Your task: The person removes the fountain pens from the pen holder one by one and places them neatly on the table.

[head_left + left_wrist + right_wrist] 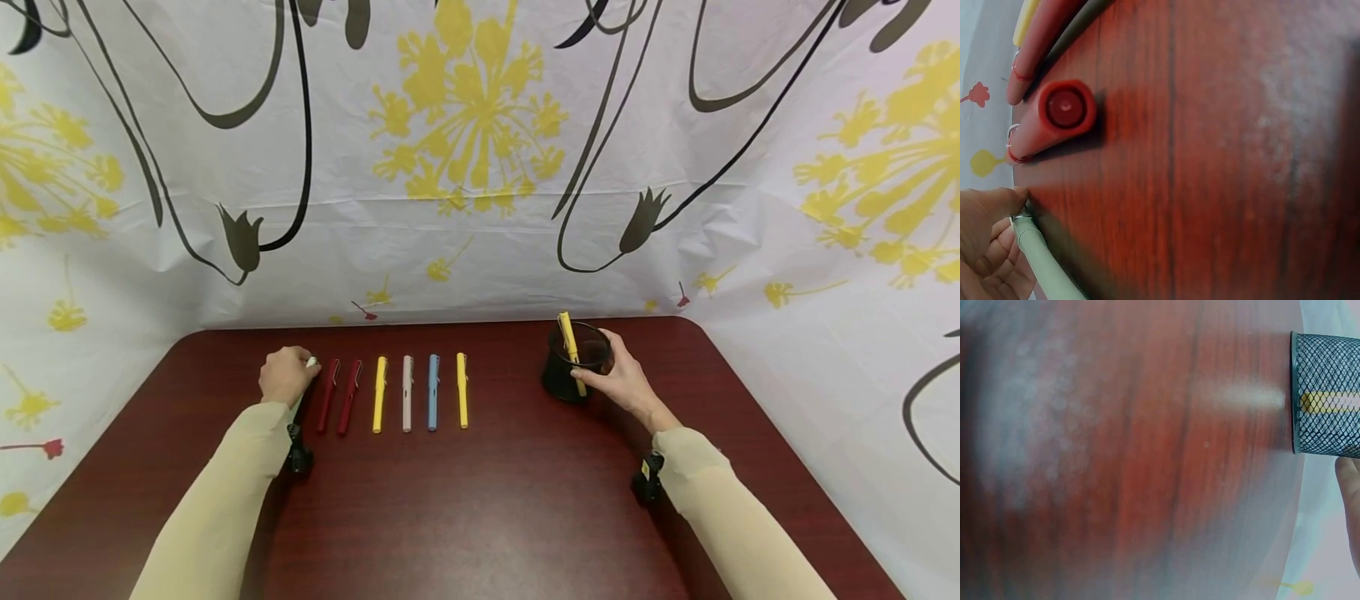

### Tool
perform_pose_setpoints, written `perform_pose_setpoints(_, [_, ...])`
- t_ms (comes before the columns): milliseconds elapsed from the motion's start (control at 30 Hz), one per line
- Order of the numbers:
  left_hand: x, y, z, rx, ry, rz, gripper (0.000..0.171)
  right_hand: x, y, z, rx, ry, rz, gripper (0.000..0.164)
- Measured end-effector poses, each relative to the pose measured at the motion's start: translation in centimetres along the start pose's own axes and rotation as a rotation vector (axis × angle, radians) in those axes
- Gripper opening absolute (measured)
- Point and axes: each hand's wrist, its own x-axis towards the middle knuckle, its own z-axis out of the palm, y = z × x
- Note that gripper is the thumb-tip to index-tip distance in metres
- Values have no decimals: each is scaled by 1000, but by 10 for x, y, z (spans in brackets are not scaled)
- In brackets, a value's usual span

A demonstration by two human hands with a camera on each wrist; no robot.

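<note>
At the left end of a row of pens, my left hand (287,377) pinches a pale whitish-green pen (1044,259) between thumb and fingers. In the head view mostly its white end shows, beside the fingers. Close to its right lie two red pens (327,397), one showing its round end in the left wrist view. My right hand (624,379) grips the side of a black mesh pen cup (558,377), thumb toward the front. Inside the cup a yellow pen (567,335) leans with its clip end above the rim; the mesh lets its lower part show through.
Farther right in the row lie a yellow pen (380,395), a whitish pen (407,394), a blue pen (433,393) and another yellow pen (462,392), roughly parallel. The dark red wooden table (480,508) ends at a patterned white cloth (480,258) behind.
</note>
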Motion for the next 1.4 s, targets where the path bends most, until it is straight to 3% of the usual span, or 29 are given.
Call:
perform_pose_setpoints(733, [-5, -2, -1, -11, -19, 21, 44, -1, 0, 0, -30, 10, -6, 82])
perform_pose_setpoints(933, [-4, 4, -4, -70, 47, 42, 45, -1, 0, 0, -26, 10, -4, 82])
perform_pose_setpoints(1167, [1, 40, 1, -247, 189, 136, 40, -1, 1, -1, -17, 9, -3, 82])
perform_pose_setpoints(1267, [1, 62, 5, -338, 165, 162, 41, -1, 1, -1, -34, 12, 2, 82])
perform_pose_setpoints(1400, [-3, 94, 9, -445, 71, 196, 43, 0, 1, 0, -55, 16, 6, 81])
